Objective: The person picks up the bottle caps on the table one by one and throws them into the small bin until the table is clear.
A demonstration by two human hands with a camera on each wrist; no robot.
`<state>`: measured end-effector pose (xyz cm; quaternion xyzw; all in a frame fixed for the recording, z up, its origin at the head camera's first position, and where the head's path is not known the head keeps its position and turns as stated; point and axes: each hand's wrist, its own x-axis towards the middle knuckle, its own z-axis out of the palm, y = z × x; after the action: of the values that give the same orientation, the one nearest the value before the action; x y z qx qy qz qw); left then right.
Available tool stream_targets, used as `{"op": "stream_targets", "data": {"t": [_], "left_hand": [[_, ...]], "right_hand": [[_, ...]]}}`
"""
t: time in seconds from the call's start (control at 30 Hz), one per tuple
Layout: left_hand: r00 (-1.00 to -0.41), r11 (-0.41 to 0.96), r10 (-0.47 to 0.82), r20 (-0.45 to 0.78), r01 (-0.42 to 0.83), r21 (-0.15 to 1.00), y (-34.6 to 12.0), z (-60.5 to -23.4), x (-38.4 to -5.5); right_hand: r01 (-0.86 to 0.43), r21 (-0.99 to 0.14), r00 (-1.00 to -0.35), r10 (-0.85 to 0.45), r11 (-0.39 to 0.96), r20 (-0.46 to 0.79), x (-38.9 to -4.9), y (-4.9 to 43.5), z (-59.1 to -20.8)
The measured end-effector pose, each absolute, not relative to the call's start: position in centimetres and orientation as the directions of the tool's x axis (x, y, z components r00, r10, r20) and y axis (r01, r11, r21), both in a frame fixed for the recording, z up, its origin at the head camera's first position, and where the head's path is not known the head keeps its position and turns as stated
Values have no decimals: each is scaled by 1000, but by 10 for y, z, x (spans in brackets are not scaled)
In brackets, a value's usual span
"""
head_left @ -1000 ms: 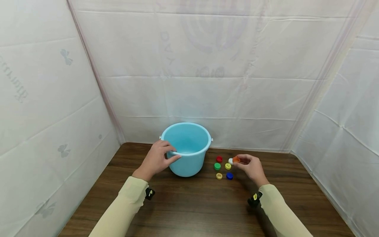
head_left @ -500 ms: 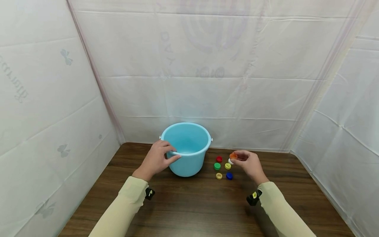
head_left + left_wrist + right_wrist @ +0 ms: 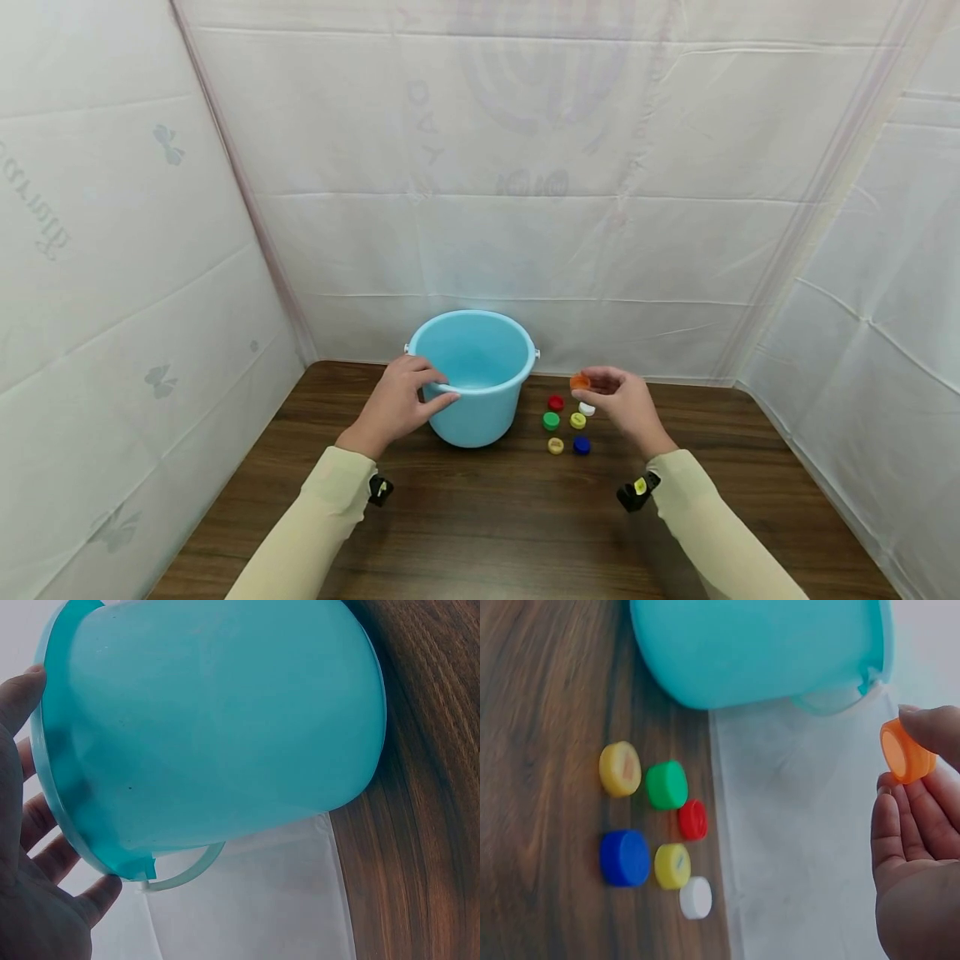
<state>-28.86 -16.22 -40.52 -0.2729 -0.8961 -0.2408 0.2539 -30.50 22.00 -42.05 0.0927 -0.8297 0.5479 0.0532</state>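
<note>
My right hand (image 3: 624, 406) pinches an orange bottle cap (image 3: 904, 752) between thumb and fingers, raised above the table. Below and left of it lie several other caps: red (image 3: 555, 403), green (image 3: 551, 422), white (image 3: 587, 409), yellow (image 3: 577, 421), pale yellow (image 3: 555, 447) and blue (image 3: 581, 446). A light blue bucket (image 3: 480, 421) stands upright to the left of the caps. My left hand (image 3: 397, 402) grips its near left rim, thumb outside and fingers over the edge, as the left wrist view also shows.
The bucket's pale handle (image 3: 187, 874) hangs down at its far side. White sheeting (image 3: 480, 167) walls off the back and both sides of the dark wooden table (image 3: 480, 525).
My right hand has lifted the orange cap up and leftward, away from beside the white cap. The left hand and the bucket stay where they were.
</note>
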Motion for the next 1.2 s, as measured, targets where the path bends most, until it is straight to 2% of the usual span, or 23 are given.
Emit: {"op": "stream_targets", "data": {"t": [0.2, 0.6, 0.9, 1.2], "left_hand": [[-716, 731, 365, 594, 616, 294, -162, -405, -289], [-719, 735, 363, 592, 612, 293, -161, -404, -288], [-725, 740, 364, 585, 606, 291, -161, -403, -288], [-730, 740, 360, 580, 602, 299, -162, -404, -288]], "right_hand": [[-223, -892, -975, -94, 394, 202, -307, 212, -412], [-250, -921, -968, -114, 299, 225, -307, 199, -401], [-258, -917, -965, -120, 305, 232, -307, 187, -394], [-268, -930, -962, -123, 252, 243, -312, 172, -383]]}}
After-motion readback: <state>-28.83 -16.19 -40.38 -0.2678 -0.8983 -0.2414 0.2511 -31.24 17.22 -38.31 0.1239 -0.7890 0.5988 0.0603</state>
